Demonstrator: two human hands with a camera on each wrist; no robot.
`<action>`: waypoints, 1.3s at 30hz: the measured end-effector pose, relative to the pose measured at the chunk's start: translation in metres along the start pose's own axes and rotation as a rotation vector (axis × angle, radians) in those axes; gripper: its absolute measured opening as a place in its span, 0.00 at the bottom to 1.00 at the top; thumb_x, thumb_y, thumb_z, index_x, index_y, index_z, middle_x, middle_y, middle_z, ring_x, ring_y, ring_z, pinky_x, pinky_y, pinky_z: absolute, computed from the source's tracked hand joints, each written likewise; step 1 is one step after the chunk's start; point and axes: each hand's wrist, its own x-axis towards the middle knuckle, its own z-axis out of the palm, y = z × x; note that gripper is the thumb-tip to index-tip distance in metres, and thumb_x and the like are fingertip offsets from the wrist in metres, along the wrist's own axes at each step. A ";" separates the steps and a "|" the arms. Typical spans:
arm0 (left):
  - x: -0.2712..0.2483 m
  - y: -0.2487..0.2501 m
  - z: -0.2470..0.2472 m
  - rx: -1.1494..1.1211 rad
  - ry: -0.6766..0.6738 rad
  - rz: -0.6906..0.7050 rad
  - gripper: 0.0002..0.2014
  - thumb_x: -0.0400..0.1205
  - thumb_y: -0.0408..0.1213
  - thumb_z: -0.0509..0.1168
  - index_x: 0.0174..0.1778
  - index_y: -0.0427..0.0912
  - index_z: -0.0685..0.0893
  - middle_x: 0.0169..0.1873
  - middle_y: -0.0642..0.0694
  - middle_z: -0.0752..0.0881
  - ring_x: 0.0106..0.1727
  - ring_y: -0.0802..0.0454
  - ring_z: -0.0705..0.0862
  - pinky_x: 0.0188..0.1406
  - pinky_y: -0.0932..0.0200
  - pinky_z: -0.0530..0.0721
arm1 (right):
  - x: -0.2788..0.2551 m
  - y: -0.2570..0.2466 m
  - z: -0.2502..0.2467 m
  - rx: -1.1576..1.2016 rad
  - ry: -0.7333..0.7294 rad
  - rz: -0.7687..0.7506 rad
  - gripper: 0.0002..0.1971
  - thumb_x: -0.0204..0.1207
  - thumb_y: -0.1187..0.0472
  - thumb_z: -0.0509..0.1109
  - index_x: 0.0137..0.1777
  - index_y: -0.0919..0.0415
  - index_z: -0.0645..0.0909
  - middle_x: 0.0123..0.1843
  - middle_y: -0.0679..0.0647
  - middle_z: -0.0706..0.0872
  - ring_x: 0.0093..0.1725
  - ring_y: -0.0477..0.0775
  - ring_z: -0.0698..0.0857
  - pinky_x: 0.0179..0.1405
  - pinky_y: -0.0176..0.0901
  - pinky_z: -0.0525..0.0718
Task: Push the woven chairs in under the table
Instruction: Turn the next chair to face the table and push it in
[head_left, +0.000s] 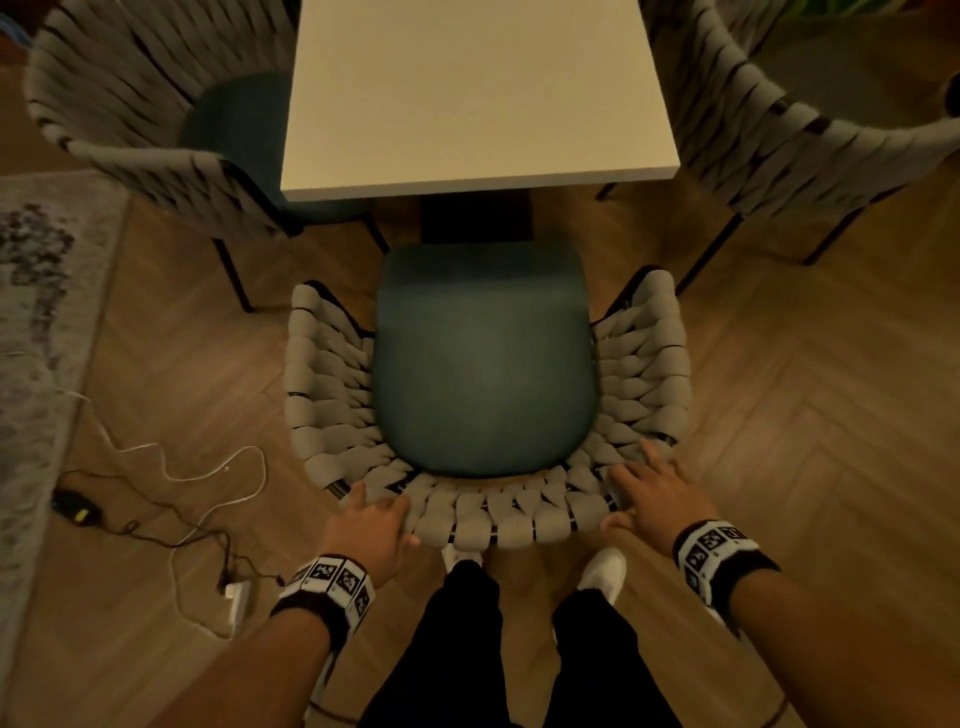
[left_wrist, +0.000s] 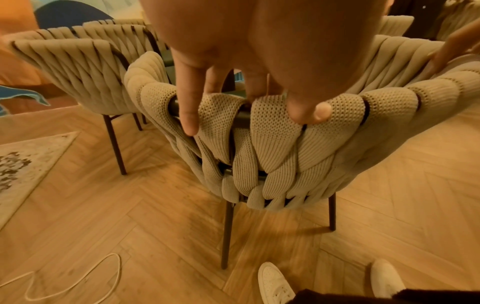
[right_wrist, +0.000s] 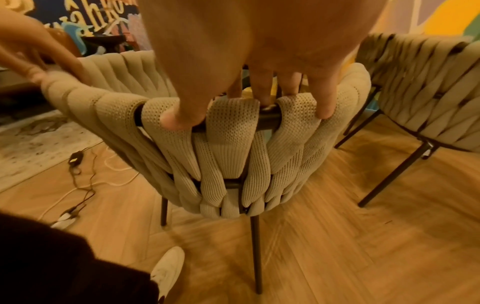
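A beige woven chair (head_left: 488, 514) with a green seat cushion (head_left: 483, 364) stands in front of the white table (head_left: 467, 93), its seat out from under the tabletop. My left hand (head_left: 371, 519) grips the left part of the chair's back rim; its fingers curl over the top and the thumb (left_wrist: 311, 111) presses the outer weave (left_wrist: 280, 144). My right hand (head_left: 654, 493) grips the right part of the same rim (right_wrist: 228, 154) in the same way. A second woven chair (head_left: 130, 104) sits at the table's left with its seat partly under it. A third (head_left: 779, 130) stands at the right.
A pale patterned rug (head_left: 36, 312) lies along the left edge. Loose cables (head_left: 182, 493) and a white plug (head_left: 236, 597) lie on the herringbone wood floor left of my legs. My white shoes (head_left: 602, 566) stand just behind the chair's back legs.
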 end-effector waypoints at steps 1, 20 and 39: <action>0.004 0.002 -0.003 -0.007 0.014 -0.007 0.25 0.84 0.58 0.56 0.75 0.51 0.68 0.72 0.52 0.79 0.82 0.36 0.58 0.65 0.41 0.80 | 0.005 0.003 -0.005 -0.005 0.010 -0.001 0.36 0.74 0.29 0.58 0.78 0.48 0.62 0.83 0.51 0.66 0.86 0.60 0.46 0.80 0.65 0.57; 0.042 0.004 -0.022 -0.061 0.066 -0.017 0.23 0.83 0.55 0.59 0.72 0.50 0.72 0.69 0.49 0.80 0.79 0.35 0.61 0.72 0.37 0.73 | 0.043 0.017 -0.038 -0.051 0.102 0.034 0.36 0.74 0.30 0.60 0.77 0.49 0.63 0.81 0.52 0.69 0.85 0.59 0.50 0.78 0.63 0.63; 0.043 0.001 -0.024 -0.002 0.062 0.076 0.21 0.84 0.54 0.59 0.70 0.48 0.73 0.69 0.48 0.79 0.79 0.45 0.61 0.67 0.38 0.78 | 0.031 0.012 -0.036 -0.075 0.017 0.047 0.39 0.75 0.29 0.55 0.80 0.51 0.59 0.82 0.53 0.66 0.85 0.61 0.50 0.81 0.58 0.60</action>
